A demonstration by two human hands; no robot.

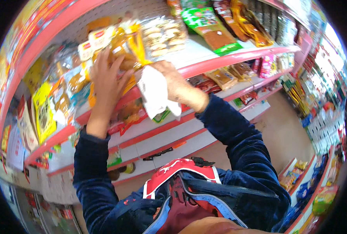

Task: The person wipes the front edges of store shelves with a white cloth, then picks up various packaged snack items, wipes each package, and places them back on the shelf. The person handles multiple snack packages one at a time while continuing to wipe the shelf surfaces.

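My left hand (106,76) is over the top shelf with its fingers spread, against clear-wrapped brown food packs with yellow trim (122,54). Whether those fingertips press on a pack or only rest there is blurred. In my right hand (170,79), at the pink shelf edge, is a crumpled white cloth or tissue (153,89) that hangs down in front of the shelf. Just behind the right hand sits a clear pack of round pale pastries (164,36). White packs with red labels (100,38) lie beyond my left fingers.
Green and brown bags (211,30) lie farther right on the top shelf (197,55). Yellow bags (44,112) stand at its left end. Lower shelves (161,134) carry red packets and other goods. An aisle floor (278,125) runs at right, with more stocked racks (302,187) beyond.
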